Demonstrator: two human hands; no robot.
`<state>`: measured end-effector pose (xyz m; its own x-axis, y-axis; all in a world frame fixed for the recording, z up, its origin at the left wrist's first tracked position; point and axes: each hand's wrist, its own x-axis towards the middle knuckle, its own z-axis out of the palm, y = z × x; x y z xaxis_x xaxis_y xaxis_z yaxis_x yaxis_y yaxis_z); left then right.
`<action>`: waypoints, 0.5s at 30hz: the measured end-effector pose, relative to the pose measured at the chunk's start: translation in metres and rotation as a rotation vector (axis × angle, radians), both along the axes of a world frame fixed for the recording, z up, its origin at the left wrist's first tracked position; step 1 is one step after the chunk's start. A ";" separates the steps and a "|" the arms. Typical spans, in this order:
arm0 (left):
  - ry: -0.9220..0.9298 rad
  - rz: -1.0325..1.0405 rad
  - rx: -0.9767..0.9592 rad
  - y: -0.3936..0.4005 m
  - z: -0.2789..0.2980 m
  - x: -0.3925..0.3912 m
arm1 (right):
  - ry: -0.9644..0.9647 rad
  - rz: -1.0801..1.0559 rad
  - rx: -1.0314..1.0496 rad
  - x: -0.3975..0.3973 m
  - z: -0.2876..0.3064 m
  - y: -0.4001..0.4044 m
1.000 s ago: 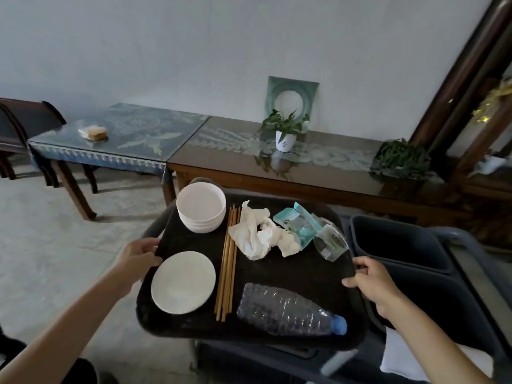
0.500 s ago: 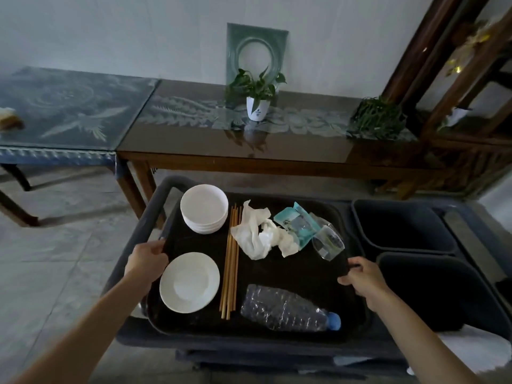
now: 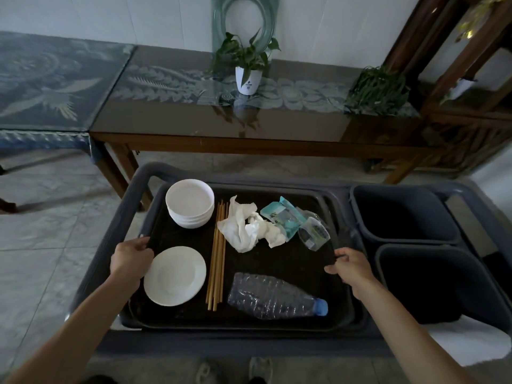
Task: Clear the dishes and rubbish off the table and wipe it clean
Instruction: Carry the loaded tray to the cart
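Note:
A black tray [image 3: 277, 273] lies on the grey cart [image 3: 110, 245]. My left hand [image 3: 131, 256] grips its left rim and my right hand [image 3: 350, 266] grips its right rim. On the tray are a stack of white bowls [image 3: 190, 202], a white plate [image 3: 175, 275], several wooden chopsticks [image 3: 217, 253], crumpled tissues [image 3: 246, 228], a teal wrapper [image 3: 282, 217], a clear plastic packet [image 3: 314, 231] and a crushed plastic bottle [image 3: 273, 296] with a blue cap.
Two dark bins [image 3: 401, 214] [image 3: 437, 284] sit in the cart's right side, with a white cloth [image 3: 465, 342] by the near one. Beyond the cart stands a glass-topped wooden table [image 3: 221, 126] with a potted plant [image 3: 248, 70], and a blue-covered table [image 3: 41, 84] to its left.
The tray has come down from mid-air onto the cart's left bay. Both hands stayed on its rims, and my view has tilted down and closer.

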<state>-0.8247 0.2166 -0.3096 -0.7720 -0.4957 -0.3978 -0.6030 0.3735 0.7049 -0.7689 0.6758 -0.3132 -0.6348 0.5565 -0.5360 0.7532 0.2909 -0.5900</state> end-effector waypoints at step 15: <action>-0.011 0.056 0.014 0.004 -0.001 -0.010 | 0.049 0.056 0.030 -0.022 -0.006 0.006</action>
<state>-0.8350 0.2201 -0.3104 -0.7386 -0.5327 -0.4132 -0.6306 0.3291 0.7029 -0.7906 0.6818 -0.3197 -0.6902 0.5350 -0.4872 0.7060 0.3500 -0.6157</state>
